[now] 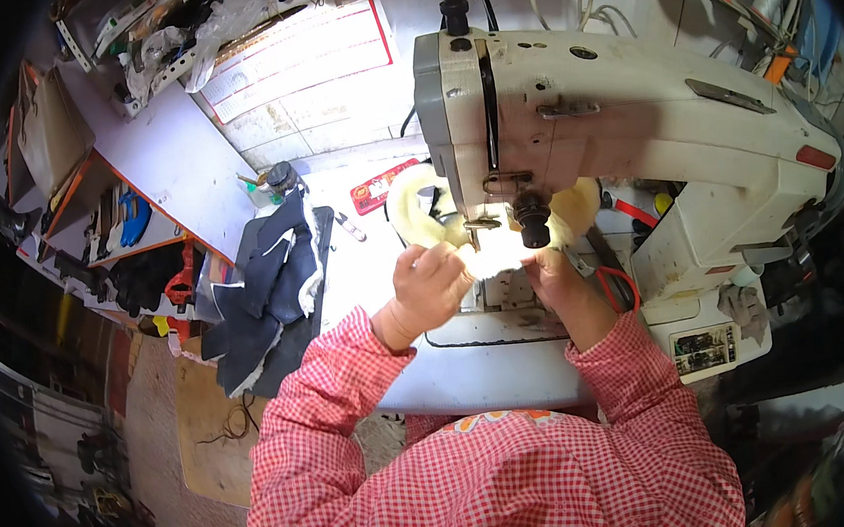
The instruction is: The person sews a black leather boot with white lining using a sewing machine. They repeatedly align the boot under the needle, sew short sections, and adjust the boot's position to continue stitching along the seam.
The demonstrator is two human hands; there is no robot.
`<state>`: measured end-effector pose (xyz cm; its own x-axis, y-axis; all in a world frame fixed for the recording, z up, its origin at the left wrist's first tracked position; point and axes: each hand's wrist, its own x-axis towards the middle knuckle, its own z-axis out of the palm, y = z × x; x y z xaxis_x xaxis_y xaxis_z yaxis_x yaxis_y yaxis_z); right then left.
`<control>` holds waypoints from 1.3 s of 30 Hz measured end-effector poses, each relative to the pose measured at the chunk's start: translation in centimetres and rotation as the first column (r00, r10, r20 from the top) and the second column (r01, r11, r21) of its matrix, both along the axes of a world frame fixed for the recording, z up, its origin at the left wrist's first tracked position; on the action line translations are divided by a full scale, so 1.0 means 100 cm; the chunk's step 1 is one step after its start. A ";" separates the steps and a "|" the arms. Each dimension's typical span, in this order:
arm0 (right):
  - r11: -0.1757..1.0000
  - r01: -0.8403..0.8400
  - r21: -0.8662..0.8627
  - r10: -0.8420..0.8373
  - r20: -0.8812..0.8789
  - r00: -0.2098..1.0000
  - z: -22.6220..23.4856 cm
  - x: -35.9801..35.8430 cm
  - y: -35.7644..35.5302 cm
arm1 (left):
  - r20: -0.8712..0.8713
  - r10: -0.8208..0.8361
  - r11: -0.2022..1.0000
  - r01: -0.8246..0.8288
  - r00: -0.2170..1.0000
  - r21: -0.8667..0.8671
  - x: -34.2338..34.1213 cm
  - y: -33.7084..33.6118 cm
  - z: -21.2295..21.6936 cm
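Note:
A cream, fluffy fleece piece (411,212) lies curved around the needle area of an industrial sewing machine (570,115). Its middle is washed out by the machine's bright light. My left hand (428,289) is closed on the near left edge of the fleece, fingers curled and pinched. On the other side of the needle, my right hand (559,287) pinches the near right edge between thumb and fingers. Part of the fleece is hidden behind the machine head, and whether the needle is in it I cannot tell.
Dark blue cut pieces with white fluffy edges (272,267) are piled at the left. Behind them stand a dark jar (282,176) and a red flat tin (381,187). A red loop handle (621,289) lies beside my right wrist. A small parts tray (704,351) sits at the right.

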<state>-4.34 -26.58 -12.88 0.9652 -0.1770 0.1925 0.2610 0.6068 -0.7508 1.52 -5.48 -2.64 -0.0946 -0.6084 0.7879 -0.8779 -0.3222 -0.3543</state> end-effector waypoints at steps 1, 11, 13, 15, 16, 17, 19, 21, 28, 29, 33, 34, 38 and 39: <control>1.000 0.017 0.021 -0.018 0.003 1.000 0.006 -0.003 0.003 | 0.010 0.020 1.000 -0.020 1.000 0.007 -0.003 -0.001 0.001; 0.726 0.382 -0.572 -0.488 -0.038 0.872 0.073 -0.061 -0.015 | 0.049 0.012 0.999 -0.014 0.999 0.035 -0.003 0.001 0.001; 0.477 0.428 -0.768 -0.560 0.111 0.821 0.092 -0.076 -0.013 | 0.054 -0.024 0.999 0.021 0.998 0.048 0.001 0.000 0.001; -0.034 0.629 -0.777 -0.201 0.622 0.757 0.110 -0.086 -0.008 | 0.049 -0.054 0.998 0.052 0.997 0.048 0.005 0.000 0.002; -0.269 0.686 -0.676 0.066 0.698 0.713 0.117 -0.085 -0.005 | 0.061 -0.066 0.996 0.062 0.996 0.057 0.006 0.001 0.003; -0.319 0.689 -0.650 0.155 0.682 0.715 0.124 -0.079 -0.004 | 0.075 -0.078 0.995 0.073 0.994 0.067 0.007 0.001 0.004; -0.390 0.729 -0.562 0.189 0.726 0.661 0.132 -0.062 -0.006 | 0.081 -0.108 0.992 0.102 0.991 0.079 0.009 0.003 0.006; -0.471 0.754 -0.457 0.242 0.755 0.609 0.134 -0.047 -0.010 | 0.080 -0.114 0.989 0.106 0.990 0.100 0.010 0.004 0.008; -0.494 0.648 -0.580 -0.020 0.753 0.658 0.108 -0.025 -0.012 | 0.118 -0.120 0.990 0.110 0.986 0.092 0.014 0.004 0.011; -0.496 0.647 -0.579 -0.007 0.748 0.664 0.104 -0.023 -0.014 | 0.126 -0.119 0.990 0.108 0.985 0.093 0.016 0.003 0.012; -0.484 0.644 -0.592 -0.003 0.738 0.675 0.084 -0.016 -0.019 | 0.146 -0.115 0.991 0.103 0.983 0.088 0.022 0.002 0.013; -0.475 0.644 -0.599 -0.012 0.736 0.677 0.080 -0.017 -0.020 | 0.127 -0.109 0.991 0.099 0.986 0.085 0.023 0.002 0.013; -0.471 0.670 -0.574 -0.033 0.770 0.637 0.072 -0.030 -0.022 | 0.120 -0.101 0.994 0.094 0.988 0.059 0.018 0.000 0.011; -0.482 0.647 -0.591 -0.034 0.750 0.660 0.072 -0.035 -0.022 | 0.116 -0.098 0.994 0.092 0.988 0.051 0.016 -0.001 0.010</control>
<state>-7.82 -28.77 -5.70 0.5963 0.2211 0.7717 0.2787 -0.9586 0.0593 3.14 -5.54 -1.61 -0.2449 -0.6267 0.7398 -0.8547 -0.2207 -0.4699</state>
